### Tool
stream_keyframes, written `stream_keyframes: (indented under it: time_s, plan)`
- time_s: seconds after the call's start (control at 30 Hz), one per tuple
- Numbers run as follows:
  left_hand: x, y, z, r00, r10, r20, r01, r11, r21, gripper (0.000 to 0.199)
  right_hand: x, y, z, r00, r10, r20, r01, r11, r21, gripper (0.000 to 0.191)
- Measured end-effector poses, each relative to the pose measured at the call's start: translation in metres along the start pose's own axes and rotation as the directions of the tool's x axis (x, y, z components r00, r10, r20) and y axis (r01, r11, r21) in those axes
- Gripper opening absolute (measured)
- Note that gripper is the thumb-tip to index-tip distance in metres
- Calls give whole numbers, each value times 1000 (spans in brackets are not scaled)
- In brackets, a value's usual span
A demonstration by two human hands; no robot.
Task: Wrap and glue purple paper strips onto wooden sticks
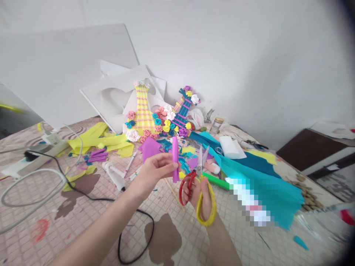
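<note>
My left hand (155, 168) pinches a folded purple paper strip (175, 151) between thumb and fingers, holding it upright above the tabletop (91, 229). My right hand (203, 197) is curled about the scissors (200, 169), with the red handle loop towards my left hand and the yellow loop on the outer side. The blades point upward and stand parted, just beside the strip, with a gap visible between the two.

Beyond my hands, a yellow guitar-shaped decoration (142, 107), trimmed with paper flowers, stands upright; a tilted blue guitar-shaped decoration (183, 111) is beside it on the right. To the left of my left hand lies a white glue gun (113, 177), and a black cord (153, 225) loops across the surface near my forearm. Yellow crepe paper (97, 139) lies farther left, near a white power strip (41, 159). To the right of the scissors, a teal crepe sheet (257, 192) is spread out, with a white roll (229, 147) near its far part.
</note>
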State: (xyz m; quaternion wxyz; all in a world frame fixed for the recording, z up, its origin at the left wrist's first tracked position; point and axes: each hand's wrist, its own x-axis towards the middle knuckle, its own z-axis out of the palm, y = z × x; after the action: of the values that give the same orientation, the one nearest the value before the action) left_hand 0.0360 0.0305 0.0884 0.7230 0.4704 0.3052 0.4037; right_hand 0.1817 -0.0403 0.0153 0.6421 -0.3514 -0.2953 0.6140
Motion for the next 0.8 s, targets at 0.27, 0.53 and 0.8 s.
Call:
stream_keyframes:
  time_s: [0.27,0.53,0.8]
  plan:
    - [-6,3,4,967,-116,226,187,927,-324,16,-50,-18,-26,967,-137,-214,-47,731,-681,52]
    - [-12,2,12,976,-56,210,113,956,-271,16,-81,-26,-90,930,-268,-251,-308,-194,-931,40]
    - [-19,4,17,961,-17,276,67,983,-171,18,-99,-22,-125,971,-186,-149,-206,-342,-917,42]
